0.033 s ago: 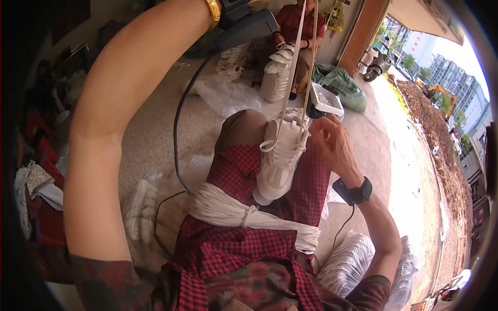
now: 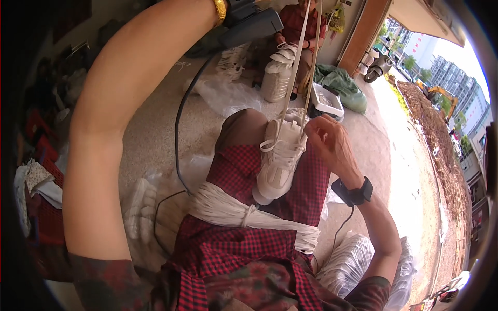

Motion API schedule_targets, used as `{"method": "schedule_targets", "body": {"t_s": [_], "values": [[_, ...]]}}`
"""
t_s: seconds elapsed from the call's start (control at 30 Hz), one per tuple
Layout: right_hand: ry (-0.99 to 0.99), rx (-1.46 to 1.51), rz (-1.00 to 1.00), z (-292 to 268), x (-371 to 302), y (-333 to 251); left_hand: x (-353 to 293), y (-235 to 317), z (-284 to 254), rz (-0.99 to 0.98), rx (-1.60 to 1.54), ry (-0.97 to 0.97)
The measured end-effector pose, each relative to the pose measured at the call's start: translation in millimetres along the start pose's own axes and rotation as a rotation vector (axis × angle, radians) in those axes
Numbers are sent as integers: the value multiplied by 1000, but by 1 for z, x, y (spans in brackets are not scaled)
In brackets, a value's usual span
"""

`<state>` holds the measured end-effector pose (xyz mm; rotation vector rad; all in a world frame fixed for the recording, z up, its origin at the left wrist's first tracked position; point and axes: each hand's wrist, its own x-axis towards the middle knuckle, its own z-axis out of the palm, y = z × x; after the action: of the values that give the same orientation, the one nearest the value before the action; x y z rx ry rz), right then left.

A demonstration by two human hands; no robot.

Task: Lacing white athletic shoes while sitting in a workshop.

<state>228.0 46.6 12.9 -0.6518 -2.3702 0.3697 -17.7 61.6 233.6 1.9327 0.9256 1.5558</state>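
A white lace-up sneaker rests between my knees, toe toward me. Two ends of its white shoelace run taut from the upper eyelets up past the top edge of the picture. My left arm is raised along that side, and its hand lies beyond the top edge. Beside the sneaker's collar is my right hand, its fingers curled and the fingertips close to the right lace strand. What they pinch, if anything, is hidden. A tied bundle of white laces lies across my lap.
A co-worker sits ahead with a stack of pale shoe parts. Nearby are a white bin and a green sack. A black cable hangs from my left wrist device. Plastic-wrapped bundles lie at my right.
My right hand's fingers have shifted slightly left, toward the sneaker. The upper lace strands and my left wrist have moved a little to the right.
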Motion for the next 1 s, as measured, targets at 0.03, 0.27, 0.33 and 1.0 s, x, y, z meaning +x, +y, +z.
{"method": "schedule_targets", "body": {"t_s": [0.03,0.27,0.33,1.0], "values": [[-6,8,-2,4,5,-3,2,0,4,-8,4,5],[-226,601,203,14,38,-14,11,-4,25,4,-25,6],[-88,706,288,12,28,-3,-1,-21,0,-52,-22,138],[576,-139,604,-40,-95,167,-244,-219,-126,-639,774,618]]}}
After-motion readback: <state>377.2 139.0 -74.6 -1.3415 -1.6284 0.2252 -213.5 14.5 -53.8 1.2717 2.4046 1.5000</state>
